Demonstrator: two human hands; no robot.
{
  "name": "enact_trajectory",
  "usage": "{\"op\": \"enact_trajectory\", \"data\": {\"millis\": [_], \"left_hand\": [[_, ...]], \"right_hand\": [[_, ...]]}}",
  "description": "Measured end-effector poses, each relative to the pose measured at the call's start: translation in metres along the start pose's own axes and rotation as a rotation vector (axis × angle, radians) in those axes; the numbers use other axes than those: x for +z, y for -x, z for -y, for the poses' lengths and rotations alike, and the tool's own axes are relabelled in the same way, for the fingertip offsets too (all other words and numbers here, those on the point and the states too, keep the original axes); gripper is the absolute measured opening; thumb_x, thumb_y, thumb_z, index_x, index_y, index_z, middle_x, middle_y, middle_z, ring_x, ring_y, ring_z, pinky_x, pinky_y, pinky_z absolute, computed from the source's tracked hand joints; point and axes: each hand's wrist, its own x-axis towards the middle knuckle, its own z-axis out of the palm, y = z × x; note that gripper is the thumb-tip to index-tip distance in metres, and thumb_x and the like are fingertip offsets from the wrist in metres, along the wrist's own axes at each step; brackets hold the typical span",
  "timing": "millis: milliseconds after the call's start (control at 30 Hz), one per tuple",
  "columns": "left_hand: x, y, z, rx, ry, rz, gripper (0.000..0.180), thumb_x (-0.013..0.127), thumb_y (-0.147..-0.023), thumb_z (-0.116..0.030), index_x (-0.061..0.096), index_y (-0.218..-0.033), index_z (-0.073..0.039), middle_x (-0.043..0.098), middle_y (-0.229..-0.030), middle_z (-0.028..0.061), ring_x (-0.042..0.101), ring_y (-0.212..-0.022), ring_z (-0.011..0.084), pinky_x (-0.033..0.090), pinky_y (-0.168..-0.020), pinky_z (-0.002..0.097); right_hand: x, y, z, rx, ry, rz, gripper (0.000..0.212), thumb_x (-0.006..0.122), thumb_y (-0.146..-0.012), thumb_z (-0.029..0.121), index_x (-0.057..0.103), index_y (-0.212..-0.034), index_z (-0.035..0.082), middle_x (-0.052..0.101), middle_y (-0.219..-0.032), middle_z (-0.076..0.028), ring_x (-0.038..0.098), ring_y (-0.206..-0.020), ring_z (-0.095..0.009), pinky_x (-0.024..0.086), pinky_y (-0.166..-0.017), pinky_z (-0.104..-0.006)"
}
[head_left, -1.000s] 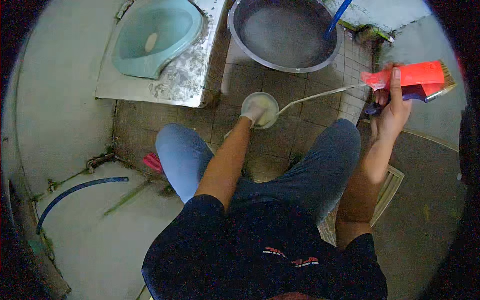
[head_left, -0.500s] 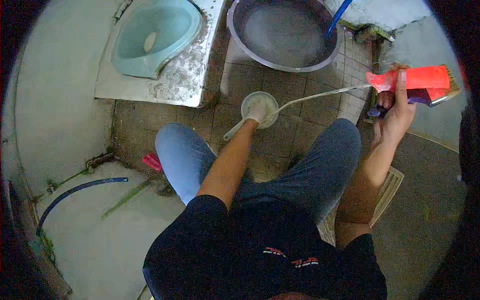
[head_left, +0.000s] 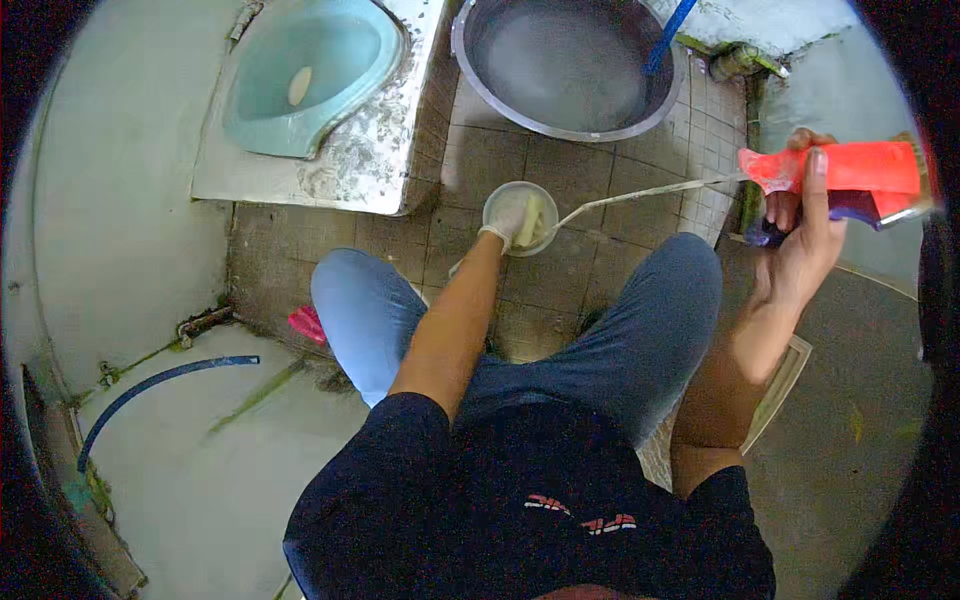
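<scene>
My left hand reaches down into a pale, long-handled dipper on the floor between my knees. The hand looks whitish up to the wrist, gloved or coated; I cannot tell which. Its fingers close around the yellowish head of a paint roller, partly hidden. A thin, bent white rod runs from the dipper up to my right hand. Raised at the right, that hand grips the rod's end together with a wide bright orange paintbrush; its bristles face right. A purple piece shows below the orange.
Ahead stands a large dark basin with cloudy water and a blue hose. A green squat toilet sits on a raised ledge at left. Near my left knee lie a pink object and a dark hose piece.
My left hand has shifted slightly left in the dipper, and the yellowish roller head now shows beside it. The right hand and brush have moved a little right and down.
</scene>
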Motion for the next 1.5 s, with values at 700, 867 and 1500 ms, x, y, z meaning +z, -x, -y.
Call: {"op": "enact_trajectory", "data": {"millis": [700,867,1500], "left_hand": [[0.007,0.019,-0.012,0.259,-0.736,-0.184,0.046,0.03,-0.096,-0.036,0.05,-0.124,-0.006,0.052,-0.123,0.0143,0.049,-0.114,0.0265,0.039,-0.094,0.0376],[-0.001,0.066,-0.056,0.027,0.213,0.073,0.04,0.041,-0.093,-0.037,0.056,-0.116,-0.007,0.06,-0.106,0.0082,0.059,-0.094,0.0187,0.048,-0.083,0.0365],[0.052,0.348,-0.21,1.196,-0.546,0.368,0.015,0.065,-0.076,-0.005,0.066,-0.09,0.002,0.066,-0.079,0.0099,0.063,-0.072,0.0209,0.051,-0.067,0.0308]], "right_hand": [[0.003,0.007,0.006,0.014,-0.019,0.029,0.031,0.061,-0.088,0.021,0.053,-0.11,0.0,0.061,-0.098,-0.009,0.037,-0.048,-0.003,0.031,-0.045,-0.0183],[-0.019,-0.002,0.034,-0.041,-0.094,0.026,0.034,0.055,-0.091,0.02,0.049,-0.117,-0.001,0.058,-0.111,-0.011,0.035,-0.049,0.0,0.031,-0.048,-0.0148],[-0.082,-0.017,0.038,-0.131,-0.187,0.118,0.049,0.049,-0.086,0.018,0.043,-0.125,-0.011,0.05,-0.071,-0.004,0.033,-0.051,-0.009,0.04,-0.074,-0.0303]]}}
